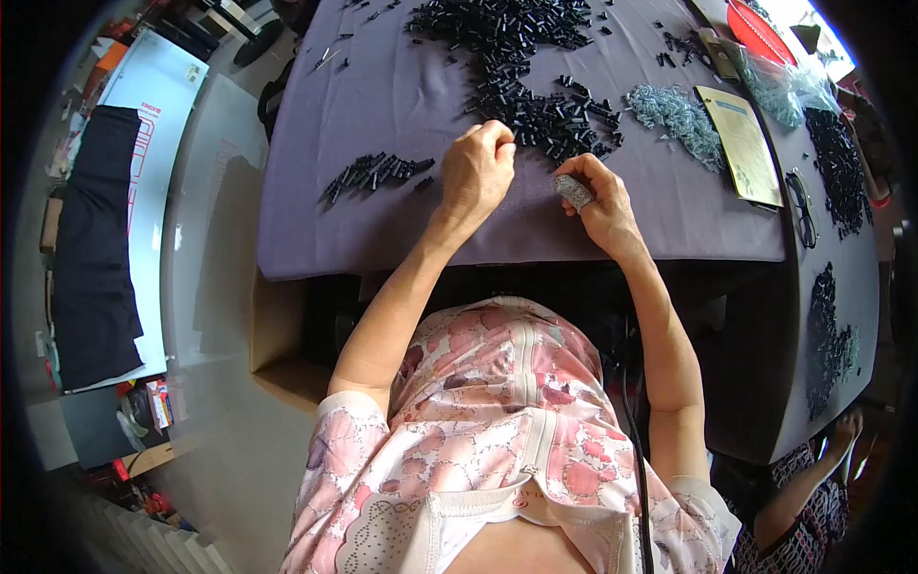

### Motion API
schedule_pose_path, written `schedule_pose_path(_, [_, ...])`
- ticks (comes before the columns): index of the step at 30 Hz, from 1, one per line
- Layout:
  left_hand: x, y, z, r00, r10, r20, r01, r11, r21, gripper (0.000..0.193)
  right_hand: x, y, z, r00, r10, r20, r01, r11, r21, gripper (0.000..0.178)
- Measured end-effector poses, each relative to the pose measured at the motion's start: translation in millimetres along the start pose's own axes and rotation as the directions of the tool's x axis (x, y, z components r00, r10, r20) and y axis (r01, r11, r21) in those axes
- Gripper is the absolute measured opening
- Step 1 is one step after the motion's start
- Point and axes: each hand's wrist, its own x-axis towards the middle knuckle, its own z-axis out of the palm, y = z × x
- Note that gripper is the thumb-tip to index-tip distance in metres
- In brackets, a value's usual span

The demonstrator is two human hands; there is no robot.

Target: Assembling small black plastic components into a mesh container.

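My left hand point(478, 170) is held over the cloth-covered table with its fingers curled in a pinch; whatever they may hold is hidden or too small to name. To its right, my right hand point(608, 203) is also closed, and its thumb has a grey speckled wrap point(574, 192). I cannot make out anything between those fingers. Just beyond both hands spreads a big heap of small black tube-shaped pieces point(550, 120). A smaller group of similar black pieces point(373, 175) lies to the left of my left hand. The hands are apart.
Small clear pieces point(674, 120) lie right of the heap, beside a yellowish booklet point(741, 143). Eyeglasses point(803, 209), a plastic bag point(779, 91) and a red dish point(758, 31) are farther right. A co-worker's arm point(808, 483) shows at lower right. A cardboard box point(277, 335) stands below the table.
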Motion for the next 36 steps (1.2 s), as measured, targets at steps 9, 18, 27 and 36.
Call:
schedule_pose_path(9, [16, 23, 24, 0.992, 0.065, 0.108, -0.063, 0.998, -0.025, 0.009, 1, 5, -8, 0.999, -0.018, 0.031, 0.014, 0.994, 0.11, 0.014])
schedule_pose_path(18, [7, 18, 17, 0.988, 0.096, 0.122, -0.098, 0.995, 0.006, 0.01, 0, -1, -7, 0.999, -0.008, 0.035, 0.005, 0.996, 0.089, 0.014])
schedule_pose_path(27, [-5, 19, -5, 0.98, 0.024, 0.197, -0.029, 0.999, 0.021, 0.014, 0, 2, -8, 0.999, -0.009, 0.039, 0.005, 0.995, 0.097, 0.016])
schedule_pose_path(36, [9, 22, 7, 0.998, -0.011, 0.069, 0.0, 0.989, 0.15, 0.012, 0, 2, -6, 0.999, -0.017, 0.037, 0.013, 0.996, 0.094, 0.013])
